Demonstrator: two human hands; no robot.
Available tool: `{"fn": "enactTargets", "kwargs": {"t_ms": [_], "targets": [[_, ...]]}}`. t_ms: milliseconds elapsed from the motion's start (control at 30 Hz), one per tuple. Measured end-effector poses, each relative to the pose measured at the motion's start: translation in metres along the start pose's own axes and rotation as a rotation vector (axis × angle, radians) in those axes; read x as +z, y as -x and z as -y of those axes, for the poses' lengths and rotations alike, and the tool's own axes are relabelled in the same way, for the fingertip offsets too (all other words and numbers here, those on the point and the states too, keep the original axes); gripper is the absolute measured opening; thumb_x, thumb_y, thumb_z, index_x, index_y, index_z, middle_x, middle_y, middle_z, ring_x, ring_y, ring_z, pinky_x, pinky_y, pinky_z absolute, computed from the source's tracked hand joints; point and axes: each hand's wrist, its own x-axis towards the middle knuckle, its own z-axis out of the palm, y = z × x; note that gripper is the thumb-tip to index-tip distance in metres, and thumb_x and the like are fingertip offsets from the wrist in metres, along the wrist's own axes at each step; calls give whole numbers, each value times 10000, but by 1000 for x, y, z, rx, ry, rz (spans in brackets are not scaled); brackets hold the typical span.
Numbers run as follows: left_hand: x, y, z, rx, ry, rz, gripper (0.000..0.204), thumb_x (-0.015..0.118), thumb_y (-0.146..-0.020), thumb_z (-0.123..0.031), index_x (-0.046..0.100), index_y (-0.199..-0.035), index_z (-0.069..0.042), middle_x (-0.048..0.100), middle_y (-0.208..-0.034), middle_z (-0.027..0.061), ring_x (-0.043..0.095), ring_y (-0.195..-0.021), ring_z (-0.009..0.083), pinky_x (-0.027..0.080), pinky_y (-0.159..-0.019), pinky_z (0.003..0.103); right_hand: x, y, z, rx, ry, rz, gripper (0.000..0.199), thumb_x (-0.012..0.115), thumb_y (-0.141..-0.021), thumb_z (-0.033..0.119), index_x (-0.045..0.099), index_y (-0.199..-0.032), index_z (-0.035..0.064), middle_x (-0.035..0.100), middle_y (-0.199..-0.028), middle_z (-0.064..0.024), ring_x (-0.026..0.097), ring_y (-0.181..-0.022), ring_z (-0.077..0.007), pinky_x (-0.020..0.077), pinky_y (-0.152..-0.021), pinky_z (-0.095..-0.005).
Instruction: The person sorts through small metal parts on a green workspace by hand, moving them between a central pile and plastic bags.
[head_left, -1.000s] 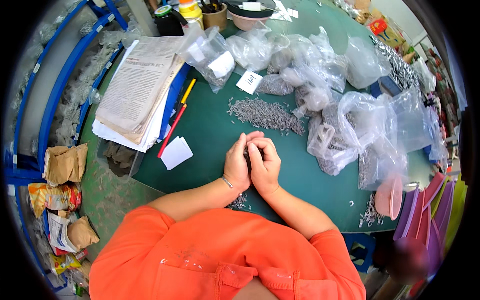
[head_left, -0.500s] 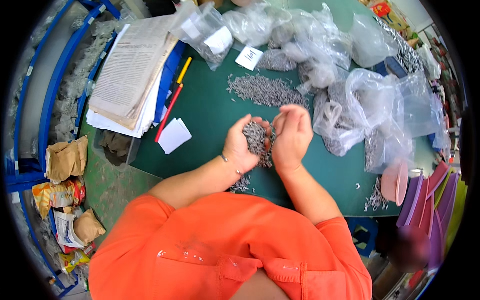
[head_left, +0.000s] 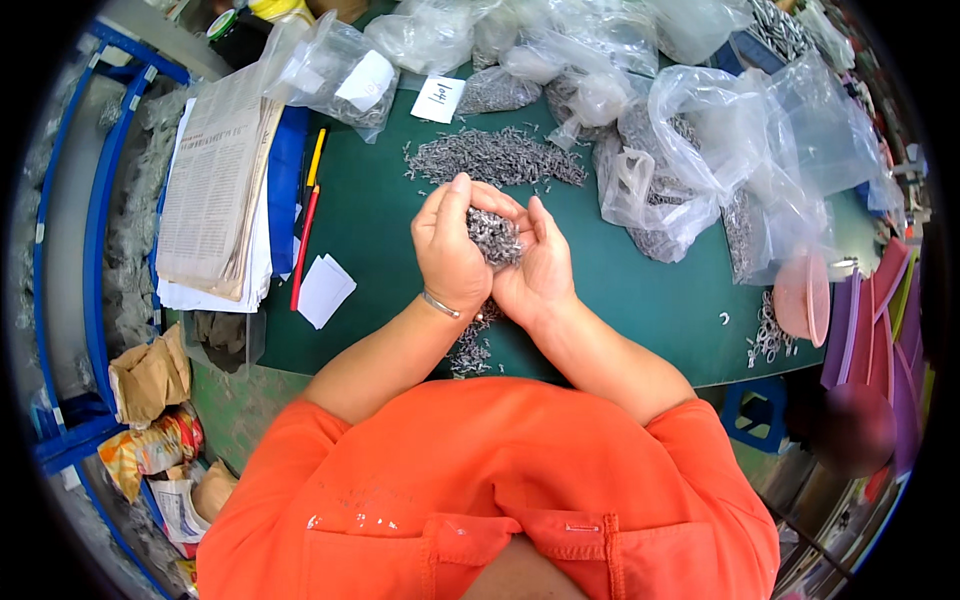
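My left hand (head_left: 447, 252) and my right hand (head_left: 540, 268) are cupped side by side above the green table (head_left: 640, 290), holding between them a heap of small grey metal pieces (head_left: 493, 236). A bracelet circles my left wrist. Beyond my fingers lies a loose pile of the same metal pieces (head_left: 495, 157) on the table. A smaller scatter of pieces (head_left: 472, 345) lies under my wrists near the table's front edge.
Several clear plastic bags (head_left: 700, 150) of metal parts crowd the back and right. A stack of papers (head_left: 215, 190), a red pencil (head_left: 303, 250) and white slips (head_left: 325, 290) lie at left. A pink dish (head_left: 805, 297) is at right. Paper bags (head_left: 150, 378) sit on the floor beside a blue frame.
My hands were pressed together low on the table a second ago. They have since scooped up metal pieces and lifted, now cupped closer together with the heap between them.
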Motion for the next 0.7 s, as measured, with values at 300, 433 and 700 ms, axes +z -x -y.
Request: {"fn": "enactTargets", "kwargs": {"t_ms": [300, 433, 700], "targets": [[3, -10, -3, 482, -278, 208, 260, 625, -995, -212, 600, -893, 25, 642, -913, 112, 612, -742, 141, 523, -656, 272, -25, -11, -1, 137, -313, 266, 284, 442, -1032, 316, 593, -1011, 77, 604, -1065, -70, 577, -1048, -226, 450, -998, -418], [-2, -7, -3, 528, -443, 252, 308, 554, -1033, -258, 575, -886, 12, 641, -925, 137, 622, -807, 174, 543, -741, 314, 7, 4, 5, 111, -162, 13, 256, 466, -1014, 336, 594, -1010, 114, 593, -1080, -49, 546, -1096, -203, 423, -1034, -410], [-7, -5, 2, 603, -719, 444, 216, 519, -994, -104, 670, -878, -2, 732, -1024, 171, 699, -979, 261, 424, -1046, 484, 1, 0, 6, 80, -103, -26, 286, 498, -986, 353, 598, -1124, 124, 588, -1160, -62, 522, -1192, -211, 395, -1084, -406]]}}
